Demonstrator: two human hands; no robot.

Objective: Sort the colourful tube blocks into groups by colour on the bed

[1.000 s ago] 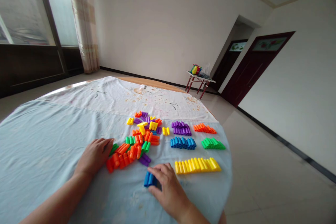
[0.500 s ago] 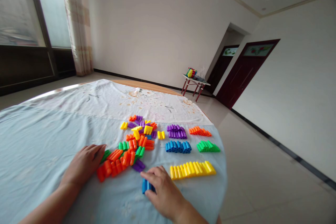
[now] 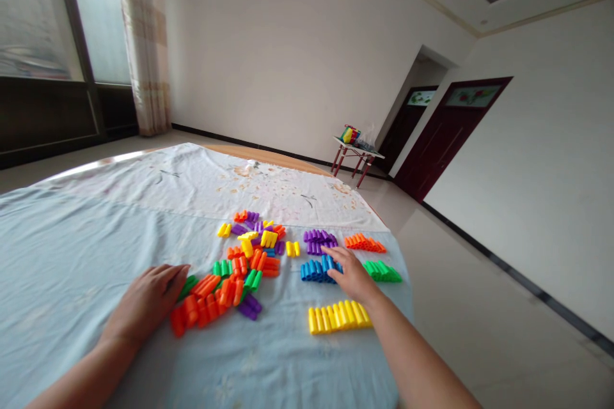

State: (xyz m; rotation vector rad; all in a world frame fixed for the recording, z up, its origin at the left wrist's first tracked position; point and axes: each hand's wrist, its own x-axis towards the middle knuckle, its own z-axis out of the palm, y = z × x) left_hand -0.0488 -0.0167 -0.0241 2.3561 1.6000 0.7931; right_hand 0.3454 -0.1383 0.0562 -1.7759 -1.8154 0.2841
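My right hand is over the right end of the blue block row, its thumb and fingers closed on a blue plastic block made of joined tubes. My left hand lies on the cloth with its fingers stretched out, beside a green block. A mixed pile of orange, green, yellow and purple blocks spreads between the hands. Purple blocks stand in rows just behind the blue ones. A yellow row lies nearer me, its right end hidden by my forearm.
Orange blocks and green blocks form groups toward the table's right edge. A pale blue and white cloth covers the round table. A small folding table with bags stands farther off near the doors.
My right hand has carried the blue block from the front of the table up and right to the blue row. My left hand stays nearly still; the view has shifted slightly.
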